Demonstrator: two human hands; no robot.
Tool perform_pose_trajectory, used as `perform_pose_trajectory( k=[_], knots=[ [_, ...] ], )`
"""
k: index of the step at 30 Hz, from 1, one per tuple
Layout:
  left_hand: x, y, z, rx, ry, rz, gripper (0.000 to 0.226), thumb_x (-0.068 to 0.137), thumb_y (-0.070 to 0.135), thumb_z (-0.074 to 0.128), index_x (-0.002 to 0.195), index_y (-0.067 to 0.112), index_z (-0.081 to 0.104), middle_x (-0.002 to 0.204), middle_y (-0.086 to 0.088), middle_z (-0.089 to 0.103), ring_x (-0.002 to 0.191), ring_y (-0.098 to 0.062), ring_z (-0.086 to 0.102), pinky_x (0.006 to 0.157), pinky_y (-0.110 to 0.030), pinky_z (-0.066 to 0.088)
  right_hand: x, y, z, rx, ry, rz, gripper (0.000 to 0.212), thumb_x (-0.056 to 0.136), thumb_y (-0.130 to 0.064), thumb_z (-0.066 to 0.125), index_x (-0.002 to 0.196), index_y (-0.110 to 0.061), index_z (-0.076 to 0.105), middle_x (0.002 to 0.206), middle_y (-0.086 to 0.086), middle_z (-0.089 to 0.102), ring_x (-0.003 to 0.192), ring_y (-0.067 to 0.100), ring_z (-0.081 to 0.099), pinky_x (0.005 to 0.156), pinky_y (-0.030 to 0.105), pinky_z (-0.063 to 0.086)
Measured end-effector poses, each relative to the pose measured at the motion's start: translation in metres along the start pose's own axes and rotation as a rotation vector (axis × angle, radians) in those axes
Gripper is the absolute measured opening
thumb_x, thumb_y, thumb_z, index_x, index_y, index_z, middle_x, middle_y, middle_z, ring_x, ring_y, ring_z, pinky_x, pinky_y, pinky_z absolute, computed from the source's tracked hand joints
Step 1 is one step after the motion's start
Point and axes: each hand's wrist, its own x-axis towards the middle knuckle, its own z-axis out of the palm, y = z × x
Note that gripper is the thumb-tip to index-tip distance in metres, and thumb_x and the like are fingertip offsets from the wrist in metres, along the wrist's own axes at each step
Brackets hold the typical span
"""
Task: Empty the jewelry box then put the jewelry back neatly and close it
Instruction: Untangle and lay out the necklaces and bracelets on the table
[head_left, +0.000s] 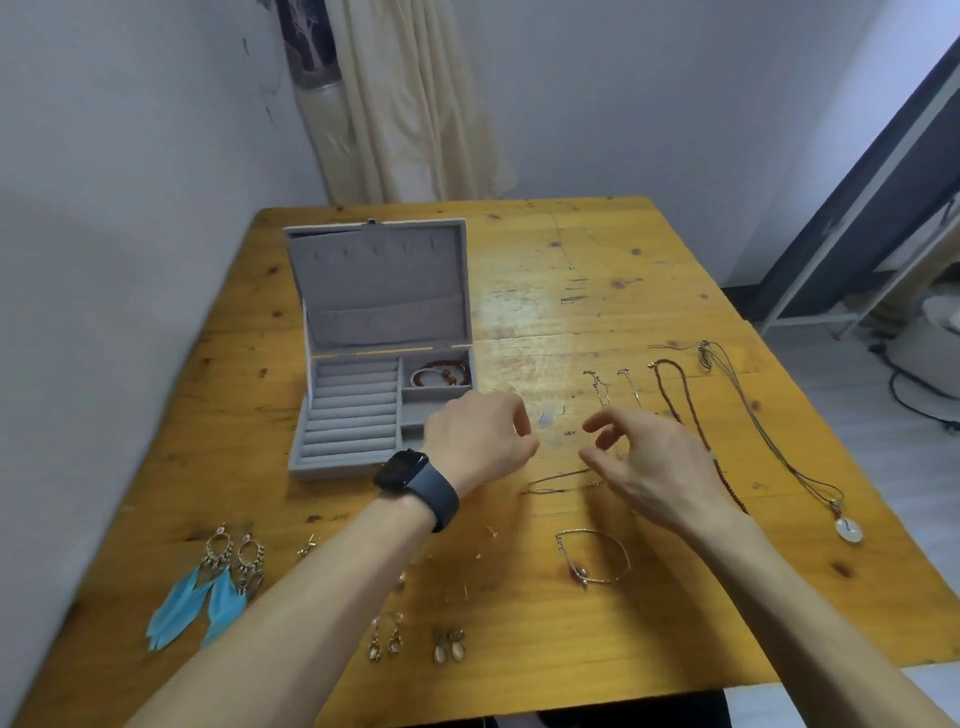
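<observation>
The grey jewelry box stands open at the table's left, its lid leaning back. Its top right compartment holds a red bead bracelet and a bangle; the ring rolls are bare. My left hand, with a dark watch on the wrist, hovers by the box's right front corner, fingers curled in with nothing visible in them. My right hand hovers beside it, thumb and forefinger apart. A thin dark chain lies on the wood below and between them.
Laid out on the wooden table are blue feather earrings, small earrings, a silver bracelet, thin chains, a red bead necklace and a cord necklace with a white pendant. A wall runs along the left.
</observation>
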Motion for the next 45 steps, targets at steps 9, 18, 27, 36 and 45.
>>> perform_pose_trajectory(
  k=[9,18,27,36,45],
  knots=[
    [0.0,-0.115,-0.005,0.062,0.355,-0.143,0.048,0.099,0.042,0.045,0.145,0.027,0.045,0.144,0.0,0.052,0.133,-0.021,0.043,0.106,-0.041,0.041,0.062,-0.076,0.031,0.094,0.067,-0.162,0.023,0.092,-0.051,0.059,0.109,-0.037,0.067,0.098,-0.021,0.061,0.085,0.005,0.059,0.074,0.029,0.054],
    [0.001,-0.128,0.007,0.009,0.246,-0.167,0.06,0.103,0.051,0.022,0.158,0.028,0.019,0.166,0.005,0.012,0.153,-0.015,0.003,0.124,-0.045,0.005,0.129,-0.136,0.069,-0.285,-0.035,-0.034,0.031,0.087,-0.042,0.053,0.096,-0.02,0.072,0.097,0.004,0.072,0.092,0.032,0.067,0.068,0.033,0.049],
    [0.0,-0.133,0.008,-0.045,0.277,-0.154,0.059,0.103,0.049,0.026,0.157,0.026,0.023,0.165,0.004,0.016,0.153,-0.016,0.006,0.124,-0.047,0.007,0.13,-0.138,0.075,-0.137,-0.043,0.019,0.018,0.09,-0.038,0.062,0.096,-0.024,0.071,0.09,0.0,0.069,0.083,0.026,0.063,0.064,0.029,0.043],
    [-0.003,-0.125,-0.007,-0.453,0.285,-0.038,0.075,0.083,0.058,0.055,0.151,0.038,0.033,0.149,0.005,0.047,0.142,-0.016,0.031,0.118,-0.044,0.025,0.067,-0.102,0.039,0.635,0.052,-0.048,0.005,0.087,-0.034,0.076,0.088,-0.032,0.072,0.087,-0.015,0.074,0.085,0.002,0.069,0.076,0.031,0.055],
    [-0.001,-0.063,-0.021,-0.651,0.031,0.151,0.02,0.094,0.042,0.064,0.103,0.027,0.073,0.088,0.015,0.073,0.083,0.004,0.065,0.078,-0.023,0.057,0.023,-0.056,0.011,0.716,0.086,-0.022,0.009,0.088,-0.03,0.074,0.096,-0.025,0.073,0.089,-0.011,0.074,0.082,0.008,0.07,0.066,0.021,0.054]
  ],
)
